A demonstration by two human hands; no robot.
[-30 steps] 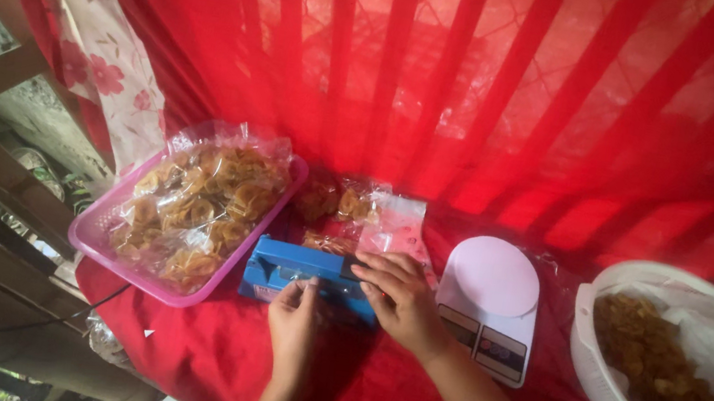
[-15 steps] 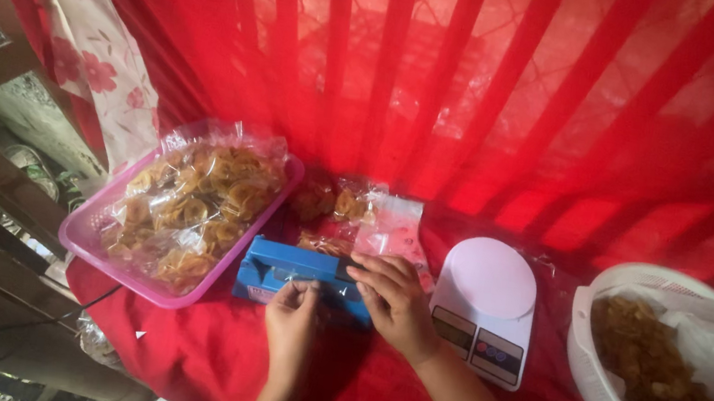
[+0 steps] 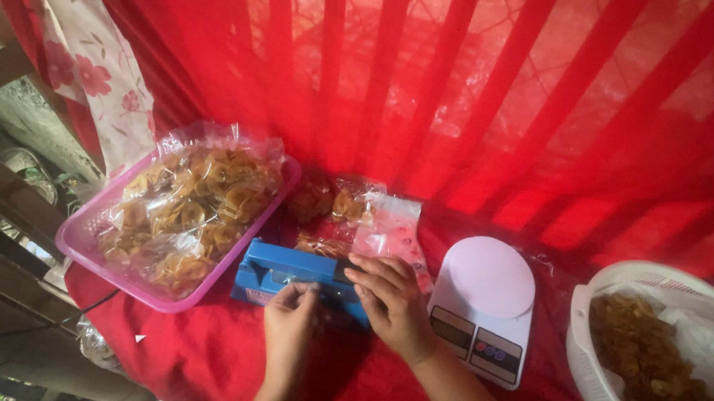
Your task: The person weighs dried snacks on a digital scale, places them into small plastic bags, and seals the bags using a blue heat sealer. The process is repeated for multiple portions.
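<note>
Blue heat sealer [image 3: 287, 276] lies flat on the red-covered worktop [image 3: 199, 354], right in front of me, long axis running left-right across my view. A clear bag of chips [image 3: 373, 221] pokes out from under its far edge, mouth end toward me, body of the bag lying away from me toward the red curtain.

My right hand [image 3: 390, 299] sits on top of the sealer's right half, palm down, fingers spread flat and pressing on the bar, not curled around anything. My left hand [image 3: 291, 319] is at the sealer's near edge, about mid-length, fingertips pinched at the front lip; can't tell if they grip the bag edge or just the sealer body. Both hands touch the sealer; right one is farther over it, left one comes at it from the near side.

Outward: pink tray [image 3: 86, 234] heaped with bagged chips just beside the sealer's left end, almost touching. White kitchen scale [image 3: 483, 304] just right of my right hand, nothing on its platter. Well apart on the far right, white basket [image 3: 592, 369] lined with plastic, holding loose brown chips. Dark cord [image 3: 18, 332] trails off the worktop's left edge.
</note>
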